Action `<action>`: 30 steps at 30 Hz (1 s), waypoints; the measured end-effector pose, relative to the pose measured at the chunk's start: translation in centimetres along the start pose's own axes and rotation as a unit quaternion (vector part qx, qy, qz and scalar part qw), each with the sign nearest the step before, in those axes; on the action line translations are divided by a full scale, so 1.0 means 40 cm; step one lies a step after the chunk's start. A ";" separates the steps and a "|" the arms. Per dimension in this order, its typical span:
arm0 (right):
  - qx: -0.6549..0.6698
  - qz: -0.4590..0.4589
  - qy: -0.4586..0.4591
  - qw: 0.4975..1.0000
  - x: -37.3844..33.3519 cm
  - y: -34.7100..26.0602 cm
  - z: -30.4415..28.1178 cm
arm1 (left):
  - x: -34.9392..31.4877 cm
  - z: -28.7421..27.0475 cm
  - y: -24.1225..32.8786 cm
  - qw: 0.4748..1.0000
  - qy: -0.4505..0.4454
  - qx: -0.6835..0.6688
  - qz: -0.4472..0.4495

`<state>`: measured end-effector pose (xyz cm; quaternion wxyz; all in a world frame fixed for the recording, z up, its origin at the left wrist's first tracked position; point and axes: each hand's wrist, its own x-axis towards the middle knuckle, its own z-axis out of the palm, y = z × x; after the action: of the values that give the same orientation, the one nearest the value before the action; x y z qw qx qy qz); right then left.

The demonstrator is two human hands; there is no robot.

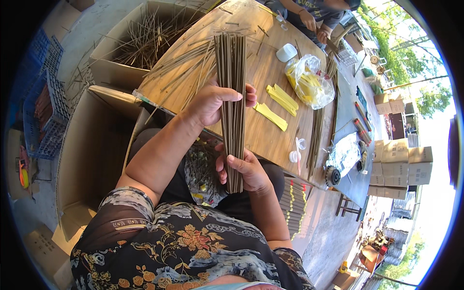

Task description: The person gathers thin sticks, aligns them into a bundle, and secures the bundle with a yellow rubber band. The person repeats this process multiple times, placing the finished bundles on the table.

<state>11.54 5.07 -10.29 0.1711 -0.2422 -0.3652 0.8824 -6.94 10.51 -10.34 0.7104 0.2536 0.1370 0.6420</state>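
Observation:
Upright in front of me is a thick bundle of thin brown sticks (232, 116), which look like incense sticks. My left hand (210, 100) is closed around its upper half, thumb across the front and fingertips showing on the far side. Lower down, my right hand (249, 171) grips the bundle near its bottom end, with the thumb pressed on the front. Loose brown sticks (181, 67) lie scattered on the wooden table (261, 58) behind my left hand. To the right of the bundle lie yellow paper strips (282, 100), flat on the table.
A clear plastic bag (314, 82) with yellow strips and a white cup (286, 52) stand farther back. Small lidded containers (295, 156) sit near the right edge. Cardboard boxes (92, 150) are at left, one full of sticks. Across the table, another person's hands (314, 26) are at work.

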 end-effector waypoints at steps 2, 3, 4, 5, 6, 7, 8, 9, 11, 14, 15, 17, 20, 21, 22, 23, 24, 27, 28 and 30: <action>0.040 0.000 0.001 0.999 -0.002 0.002 0.002 | 0.001 -0.002 0.007 0.999 -0.015 -0.029 -0.012; 0.053 0.001 -0.005 0.999 -0.002 0.000 0.003 | 0.000 -0.002 0.010 0.999 -0.022 -0.044 -0.018; 0.065 0.002 -0.011 0.998 -0.004 -0.004 0.003 | 0.000 0.001 0.012 0.997 -0.021 -0.065 -0.020; 0.078 0.002 -0.016 0.997 -0.005 -0.007 0.003 | 0.000 0.005 0.013 0.996 -0.020 -0.086 -0.023; 0.075 0.001 -0.014 0.997 -0.006 -0.006 0.003 | 0.000 0.008 0.012 0.994 -0.019 -0.107 -0.026; 0.072 -0.001 -0.012 0.997 -0.007 -0.005 0.003 | 0.001 0.008 0.011 0.993 -0.024 -0.108 -0.028; 0.068 -0.003 -0.010 0.998 -0.008 -0.005 0.002 | 0.000 0.008 0.012 0.992 -0.031 -0.120 -0.033; 0.058 -0.006 -0.011 0.998 -0.008 -0.006 0.002 | -0.001 0.009 0.014 0.990 -0.039 -0.131 -0.038; 0.039 -0.013 -0.011 0.999 -0.008 -0.007 0.002 | -0.001 0.005 0.014 0.990 -0.040 -0.130 -0.047; 0.042 -0.008 -0.003 0.999 -0.010 -0.012 0.006 | 0.001 -0.004 0.007 0.996 -0.015 -0.074 -0.050; 0.044 -0.008 -0.004 0.999 -0.011 -0.013 0.009 | 0.000 0.001 0.007 0.998 -0.004 -0.043 -0.044; 0.045 -0.010 0.002 0.999 -0.011 -0.011 0.008 | 0.002 -0.004 0.006 0.999 -0.004 -0.021 -0.034; 0.059 -0.007 -0.002 0.998 -0.014 -0.010 -0.001 | 0.005 -0.008 0.009 0.996 -0.037 -0.071 -0.034; 0.066 -0.004 -0.005 0.998 -0.014 -0.010 -0.005 | 0.004 -0.008 0.010 0.996 -0.032 -0.074 -0.037; 0.059 -0.007 -0.002 0.998 -0.014 -0.010 -0.004 | 0.004 -0.008 0.012 0.996 -0.027 -0.076 -0.039; 0.051 -0.011 0.003 0.999 -0.014 -0.011 -0.005 | 0.005 -0.007 0.011 0.996 -0.023 -0.078 -0.042; 0.043 -0.016 0.008 0.999 -0.015 -0.012 -0.005 | 0.005 -0.010 0.012 0.998 -0.018 -0.043 -0.041; 0.010 -0.043 0.035 0.998 -0.015 -0.013 -0.002 | -0.002 -0.021 0.013 0.999 0.012 0.038 -0.023; 0.005 -0.044 0.041 0.998 -0.014 -0.014 -0.004 | -0.003 -0.020 0.013 0.998 0.030 0.048 -0.029; -0.005 -0.048 0.053 0.997 -0.014 -0.016 -0.012 | -0.004 -0.017 0.012 0.995 0.067 0.067 -0.043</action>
<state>12.33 5.52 -9.95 0.2317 -0.2719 -0.3709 0.8573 -7.74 10.51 -10.67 0.7078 0.2512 0.2378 0.6160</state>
